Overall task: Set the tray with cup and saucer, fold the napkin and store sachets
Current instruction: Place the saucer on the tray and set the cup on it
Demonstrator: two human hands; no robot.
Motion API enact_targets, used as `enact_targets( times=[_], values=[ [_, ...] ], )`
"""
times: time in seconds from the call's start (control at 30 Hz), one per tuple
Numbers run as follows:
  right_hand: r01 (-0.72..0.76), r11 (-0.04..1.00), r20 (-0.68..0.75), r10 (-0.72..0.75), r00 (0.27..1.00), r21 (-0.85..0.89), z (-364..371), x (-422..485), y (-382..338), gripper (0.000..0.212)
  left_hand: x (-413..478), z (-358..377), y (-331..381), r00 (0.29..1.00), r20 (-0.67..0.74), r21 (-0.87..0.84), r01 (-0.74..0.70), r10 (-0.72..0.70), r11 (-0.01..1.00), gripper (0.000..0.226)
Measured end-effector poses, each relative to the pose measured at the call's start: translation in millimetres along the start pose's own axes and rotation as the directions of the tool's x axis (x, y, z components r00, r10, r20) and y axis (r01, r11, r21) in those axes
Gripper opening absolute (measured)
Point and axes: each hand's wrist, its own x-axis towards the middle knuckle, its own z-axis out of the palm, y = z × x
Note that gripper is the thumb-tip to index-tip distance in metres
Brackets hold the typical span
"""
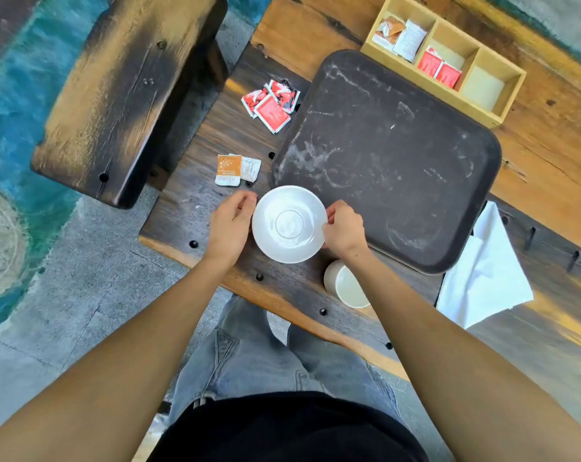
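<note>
Grip: white saucer [289, 224] pinched at opposite rim edges, left hand [230, 225] on the left edge, right hand [344, 230] on the right edge, fingertips closed on the rim. Saucer position: at the near-left corner of the dark tray [399, 155], overlapping the tray lip; resting or lifted, cannot tell.

Risks:
- Slip from a shallow rim pinch. Cause: smooth glazed surface, contact at the edges only. Likely result: drop onto the wooden table [282, 288].
- Catch on the raised tray lip during transfer. Cause: insufficient lift. Likely result: tilt, loss of one side of the grip.
- Knock to the cup [345, 285], standing just under the right forearm near the table edge. Cause: elbow or wrist lowered on the move. Likely result: cup off the table.

Count:
- Saucer: one. Cup: one. Tray: one, bare.
- White napkin [482, 275]: one, unfolded, beside the tray's right edge.
- Wooden organizer [509, 95]: one, three compartments; brown and white sachets [399, 36] in the first, two red sachets [440, 68] in the middle, third empty.
- Loose red sachets [272, 103] left of the tray: about four, overlapping.
- Loose orange-and-white sachets [234, 169]: two, touching.
</note>
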Motion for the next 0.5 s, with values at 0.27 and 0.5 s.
enact_targets(
  times=[0.27,0.5],
  values=[
    [-0.091,0.931,-0.164,0.158,0.974,0.353,-61,52,8,0.023,8,2,-55,0.844,0.294,0.726,-0.503,0.449,0.47,0.051],
    [-0.102,0.845,-0.207,0.243,0.948,0.524,-99,98,-7,0.024,15,19,-48,0.826,0.347,0.73,-0.535,0.444,0.426,0.054]
  ],
)
